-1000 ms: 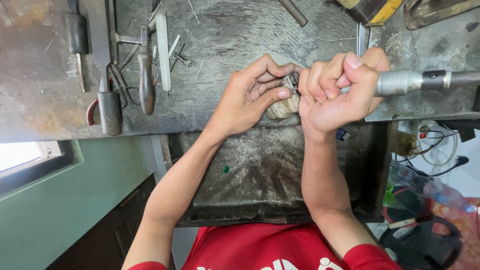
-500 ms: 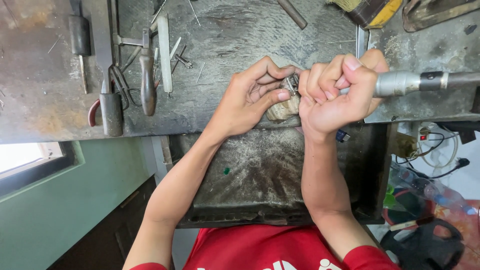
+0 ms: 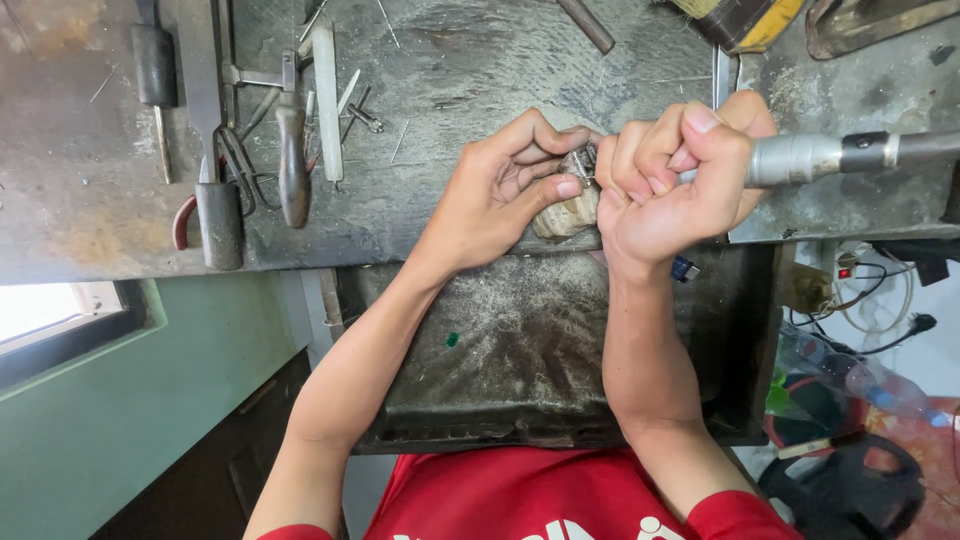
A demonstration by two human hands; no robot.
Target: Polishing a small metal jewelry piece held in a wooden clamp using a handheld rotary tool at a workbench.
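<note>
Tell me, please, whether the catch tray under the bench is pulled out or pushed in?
Pulled out. The dusty metal tray juts from under the workbench edge toward the person, below both forearms.

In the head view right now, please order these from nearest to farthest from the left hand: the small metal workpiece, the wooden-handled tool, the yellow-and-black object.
1. Small metal workpiece, pinched at the left hand fingertips.
2. Wooden-handled tool, lying to the hand's left on the bench.
3. Yellow-and-black object, at the top edge, far right.

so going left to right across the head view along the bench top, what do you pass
Dark-handled tool lying upright at the far left → brown wooden-handled tool → left hand → small grey workpiece pinched between the hands → right hand → silver metal rotary handpiece.
</note>
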